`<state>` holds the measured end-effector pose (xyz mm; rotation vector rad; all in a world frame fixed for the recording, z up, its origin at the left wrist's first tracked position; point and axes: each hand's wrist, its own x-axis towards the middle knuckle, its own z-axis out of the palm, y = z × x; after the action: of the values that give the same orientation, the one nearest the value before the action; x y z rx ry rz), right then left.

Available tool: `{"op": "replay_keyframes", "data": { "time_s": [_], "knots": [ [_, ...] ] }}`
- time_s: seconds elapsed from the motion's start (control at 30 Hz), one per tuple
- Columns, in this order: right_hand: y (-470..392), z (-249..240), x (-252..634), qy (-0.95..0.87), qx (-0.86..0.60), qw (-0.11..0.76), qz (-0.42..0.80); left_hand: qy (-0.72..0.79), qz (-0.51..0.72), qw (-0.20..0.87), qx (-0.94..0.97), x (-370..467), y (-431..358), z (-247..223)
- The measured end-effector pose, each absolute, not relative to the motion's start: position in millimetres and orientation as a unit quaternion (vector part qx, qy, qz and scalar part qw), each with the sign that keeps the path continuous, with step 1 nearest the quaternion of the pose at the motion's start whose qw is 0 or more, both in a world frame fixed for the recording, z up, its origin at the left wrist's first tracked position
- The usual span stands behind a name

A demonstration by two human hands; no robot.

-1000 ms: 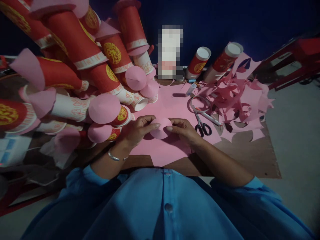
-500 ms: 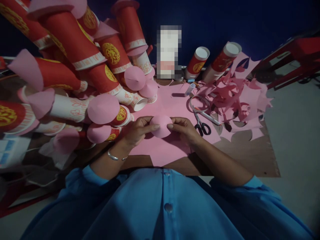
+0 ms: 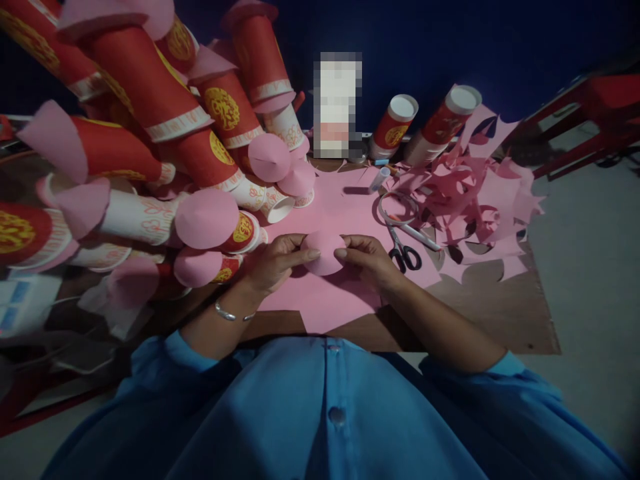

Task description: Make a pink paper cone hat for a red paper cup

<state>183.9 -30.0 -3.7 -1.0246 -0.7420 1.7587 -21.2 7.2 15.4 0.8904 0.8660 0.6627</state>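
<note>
A small pink paper cone (image 3: 324, 253) is held between my two hands, just above a large pink paper sheet (image 3: 345, 200). My left hand (image 3: 283, 260) pinches its left edge, thumb on top and fingers curled beneath. On the opposite edge, my right hand (image 3: 367, 259) grips it the same way. Scissors (image 3: 407, 253) with black handles lie to the right of my right hand. Close by are a roll of clear tape (image 3: 399, 208) and a white pen-like stick (image 3: 420, 236). The undersides of the fingers are hidden by the cone.
Red and white paper cups (image 3: 150, 80) with pink cones are piled high at the left. Pink paper scraps (image 3: 480, 193) heap up at the right, before two cup stacks (image 3: 395, 127). A glue stick (image 3: 380, 179) stands on the sheet. A red stool (image 3: 595, 107) is beyond the table.
Hardly anything differs. Both hands keep their pinch on the cone in the same place.
</note>
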Motion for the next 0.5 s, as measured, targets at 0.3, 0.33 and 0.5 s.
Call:
{"op": "replay_keyframes", "data": {
  "time_s": [0.3, 0.33, 0.5],
  "knots": [
    [-29.6, -1.2, 183.9, -0.298, -0.404, 0.473, 0.724, 0.415, 0.287, 0.777, 0.376, -21.7, 7.8, 15.7],
    [-29.6, -0.7, 183.8, -0.3, -0.405, 0.474, 0.722, 0.416, 0.287, 0.778, 0.374, -21.7, 7.8, 16.0],
    [-29.5, -0.1, 183.8, -0.319, -0.42, 0.478, 0.702, 0.405, 0.305, 0.767, 0.392, -20.4, 7.0, 17.9]
  ]
}}
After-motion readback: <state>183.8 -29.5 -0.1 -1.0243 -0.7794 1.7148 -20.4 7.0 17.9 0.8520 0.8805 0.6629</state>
